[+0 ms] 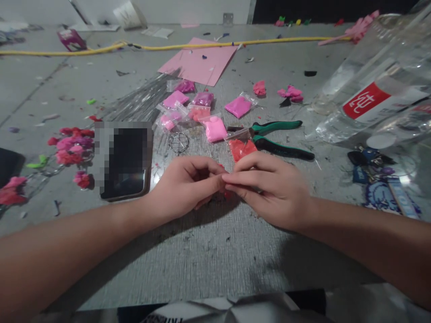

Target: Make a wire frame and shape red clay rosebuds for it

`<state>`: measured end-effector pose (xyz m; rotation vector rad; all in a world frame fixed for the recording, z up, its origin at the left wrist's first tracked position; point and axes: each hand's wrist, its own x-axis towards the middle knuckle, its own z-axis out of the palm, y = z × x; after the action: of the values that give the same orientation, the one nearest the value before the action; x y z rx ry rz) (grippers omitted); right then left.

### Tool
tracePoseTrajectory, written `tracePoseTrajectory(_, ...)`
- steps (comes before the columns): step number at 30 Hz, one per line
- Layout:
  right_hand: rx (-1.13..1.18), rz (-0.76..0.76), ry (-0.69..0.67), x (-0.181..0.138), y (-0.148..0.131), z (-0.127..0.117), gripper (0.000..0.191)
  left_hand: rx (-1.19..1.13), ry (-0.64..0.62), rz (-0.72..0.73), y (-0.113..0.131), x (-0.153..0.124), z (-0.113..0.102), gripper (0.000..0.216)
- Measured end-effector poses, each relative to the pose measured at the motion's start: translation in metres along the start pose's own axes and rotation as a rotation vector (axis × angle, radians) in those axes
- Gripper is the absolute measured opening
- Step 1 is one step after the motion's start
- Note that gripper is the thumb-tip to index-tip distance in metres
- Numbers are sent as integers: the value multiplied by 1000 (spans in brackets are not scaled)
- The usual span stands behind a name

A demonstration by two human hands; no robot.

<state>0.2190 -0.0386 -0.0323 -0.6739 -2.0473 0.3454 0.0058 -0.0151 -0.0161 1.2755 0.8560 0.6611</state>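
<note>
My left hand [188,184] and my right hand [276,188] meet over the middle of the table, their fingertips pinched together. Between and below the fingers shows a small piece of red clay [229,194], mostly hidden by them. Just beyond my right hand lies a small bag of red clay [240,149], its near edge covered by the fingers. Green-handled pliers [279,139] lie behind that hand. Further back are several small bags of pink and purple clay [216,129]. A round wire frame [178,142] rests beyond my left hand.
A phone [129,161] lies left of my left hand, with red and pink clay flowers [74,146] past it. Thin wires [134,101] are bundled behind. Clear bottles [370,103] and keychains [387,184] stand or lie at right. A yellow cable [202,46] crosses the back.
</note>
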Motion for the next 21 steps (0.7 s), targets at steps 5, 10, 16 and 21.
tracePoseTrajectory(5,12,-10,-14,0,0,-2,17,-34,-36,-4,1,1,-2,11)
tracePoseTrajectory(10,37,16,-34,2,-1,-4,18,5,-76,9,2,0,-3,12)
tracePoseTrajectory(16,131,134,-46,4,-5,-5,12,75,-79,15,3,-2,-4,8)
tracePoseTrajectory(21,208,261,-51,7,-10,-5,8,117,-52,53,3,-5,-3,10)
